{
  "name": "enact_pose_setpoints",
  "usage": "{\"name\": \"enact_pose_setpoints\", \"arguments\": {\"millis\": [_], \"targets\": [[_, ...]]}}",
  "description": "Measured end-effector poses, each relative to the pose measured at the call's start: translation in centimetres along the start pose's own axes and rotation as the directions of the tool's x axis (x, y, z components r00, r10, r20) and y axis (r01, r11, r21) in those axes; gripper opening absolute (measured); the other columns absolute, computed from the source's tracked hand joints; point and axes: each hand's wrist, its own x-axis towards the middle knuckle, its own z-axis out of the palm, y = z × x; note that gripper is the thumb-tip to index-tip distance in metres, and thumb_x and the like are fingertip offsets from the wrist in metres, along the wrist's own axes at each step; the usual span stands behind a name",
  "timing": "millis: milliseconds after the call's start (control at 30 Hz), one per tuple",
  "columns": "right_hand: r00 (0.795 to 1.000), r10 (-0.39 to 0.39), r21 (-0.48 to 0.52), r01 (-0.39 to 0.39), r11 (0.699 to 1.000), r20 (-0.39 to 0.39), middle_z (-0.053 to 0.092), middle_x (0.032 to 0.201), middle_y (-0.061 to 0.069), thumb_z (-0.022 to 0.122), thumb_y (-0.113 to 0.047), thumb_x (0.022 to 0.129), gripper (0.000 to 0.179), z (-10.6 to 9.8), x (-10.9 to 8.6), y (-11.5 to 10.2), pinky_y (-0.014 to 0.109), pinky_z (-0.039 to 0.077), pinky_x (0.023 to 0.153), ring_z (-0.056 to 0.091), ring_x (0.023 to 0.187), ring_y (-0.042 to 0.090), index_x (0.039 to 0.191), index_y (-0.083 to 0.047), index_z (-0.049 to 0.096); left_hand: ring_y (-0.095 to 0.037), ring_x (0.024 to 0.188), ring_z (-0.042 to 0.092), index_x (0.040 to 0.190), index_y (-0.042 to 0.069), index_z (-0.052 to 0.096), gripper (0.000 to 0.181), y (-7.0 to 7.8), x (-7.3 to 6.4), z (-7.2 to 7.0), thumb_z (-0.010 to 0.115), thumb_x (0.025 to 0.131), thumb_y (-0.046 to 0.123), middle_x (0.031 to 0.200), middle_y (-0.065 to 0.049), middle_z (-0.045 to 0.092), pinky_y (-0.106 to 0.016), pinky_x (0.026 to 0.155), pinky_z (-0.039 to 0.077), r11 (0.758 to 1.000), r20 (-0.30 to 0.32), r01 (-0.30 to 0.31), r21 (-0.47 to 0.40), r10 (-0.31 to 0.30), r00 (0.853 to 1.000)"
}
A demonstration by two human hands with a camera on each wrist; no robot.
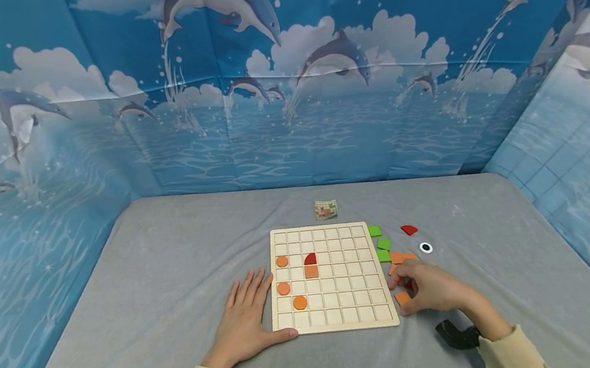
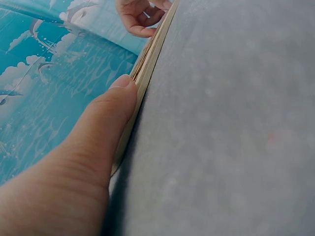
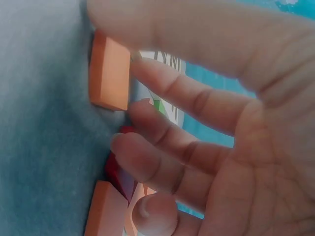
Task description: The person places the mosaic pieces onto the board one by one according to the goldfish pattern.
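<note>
A pale wooden grid board (image 1: 345, 307) lies on the grey cloth. On it sit several orange discs (image 1: 300, 302), an orange square (image 1: 311, 272) and a red quarter-circle (image 1: 310, 259). My left hand (image 1: 246, 321) rests at the board's lower left corner, fingers spread, thumb along the near edge. To the right of the board, my right hand (image 1: 431, 285) is over loose pieces. An orange square block (image 3: 110, 73) lies between its thumb and index finger, which stand apart around it; firm contact cannot be made out. A dark red piece (image 3: 120, 172) is partly hidden under the other fingers.
Green squares (image 1: 383, 255) lie along the board's right edge, near more orange pieces (image 1: 402, 256). Farther right are a red quarter-circle (image 1: 409, 230) and a white-and-black eye disc (image 1: 426, 247). A small patterned card (image 1: 326, 209) lies beyond the board. Dolphin-printed curtains (image 1: 288, 135) border the table.
</note>
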Motion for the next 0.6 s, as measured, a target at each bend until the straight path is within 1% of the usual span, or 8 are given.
{"name": "enact_pose_setpoints", "arguments": {"millis": [267,400,600], "targets": [[1.000,0.009,-0.012,-0.009,1.000,0.012,0.051,0.079,-0.003,0.084,-0.009,0.067,0.033,-0.07,-0.01,-0.20,0.023,0.040,0.057,0.047,0.069,0.014,0.091,-0.013,0.062,-0.022,0.143,0.006,0.153,0.013,0.020,0.117,0.00,-0.01,-0.04,0.043,0.067,0.089,0.157,-0.006,0.015,-0.043,0.114,0.000,1.000,0.000,0.000,0.005,0.000,1.000],[0.999,0.024,-0.005,-0.024,1.000,0.021,0.052,0.078,-0.003,0.085,-0.009,0.067,0.032,-0.02,0.00,-0.25,0.023,0.040,0.057,0.048,0.069,0.014,0.087,-0.014,0.061,-0.022,0.143,0.006,0.153,0.013,0.020,0.117,0.03,-0.02,-0.09,0.045,0.067,0.088,0.157,-0.006,0.016,-0.043,0.114,0.000,1.000,-0.002,-0.003,0.000,0.003,1.000],[0.999,0.037,-0.022,-0.037,0.999,0.015,0.052,0.077,-0.005,0.086,-0.011,0.066,0.030,0.09,0.01,-0.25,0.024,0.040,0.056,0.047,0.067,0.011,0.082,-0.016,0.061,-0.023,0.143,0.006,0.153,0.013,0.020,0.116,0.08,-0.03,-0.20,0.047,0.068,0.087,0.157,-0.007,0.016,-0.043,0.114,0.001,1.000,-0.004,-0.009,-0.011,0.008,1.000]]}}
